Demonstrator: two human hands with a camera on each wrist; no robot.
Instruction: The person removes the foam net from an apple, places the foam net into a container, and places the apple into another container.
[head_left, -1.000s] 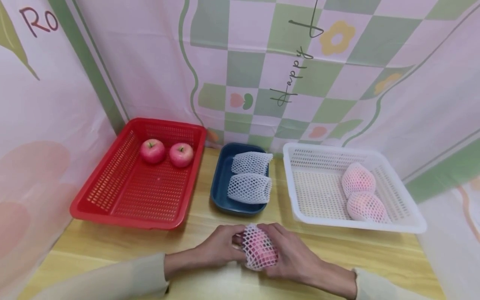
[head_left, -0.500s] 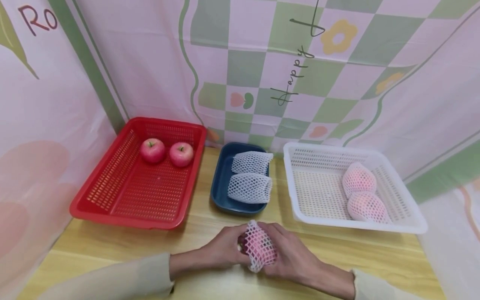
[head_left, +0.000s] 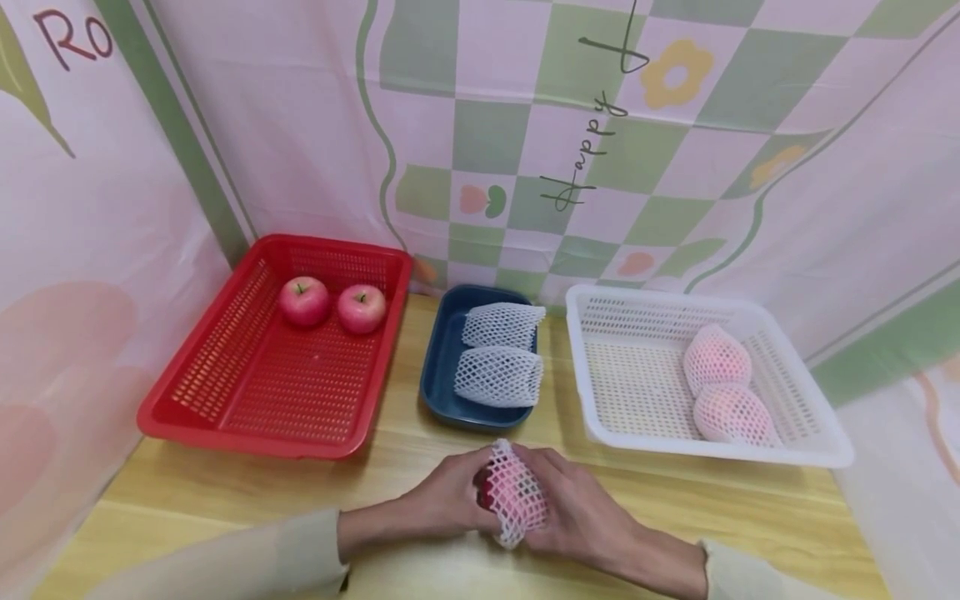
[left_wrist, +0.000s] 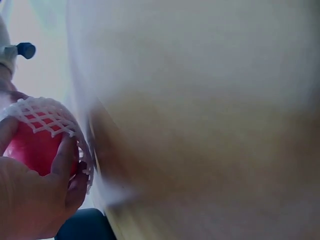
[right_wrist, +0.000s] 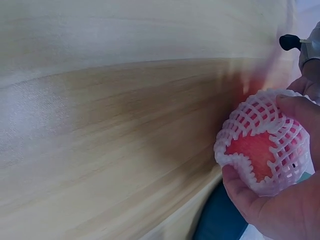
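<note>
Over the front of the table, both hands hold one red apple [left_wrist: 30, 147] partly covered by a white foam fruit net [head_left: 520, 496]. My left hand [head_left: 453, 496] grips the apple from its bare side, fingertips at the net's edge in the left wrist view. From the other side my right hand [head_left: 573, 504] holds the apple through the net, thumb and fingers spread around it. A patch of bare red skin [right_wrist: 255, 152] shows through the net's open end in the right wrist view. Behind the hands, two flat foam nets [head_left: 499, 377] lie in a dark blue tray [head_left: 442, 400].
On the left stands a red basket [head_left: 262, 442] with two bare apples [head_left: 305, 302] inside. To the right, a white basket [head_left: 600, 429] holds two net-covered apples [head_left: 717, 360]. A patterned cloth [head_left: 491, 137] hangs behind the table [head_left: 225, 500].
The net's edge has shifted on the apple, and more dark red skin shows beside the left hand. The left hand has moved slightly right. Baskets and tray stay put.
</note>
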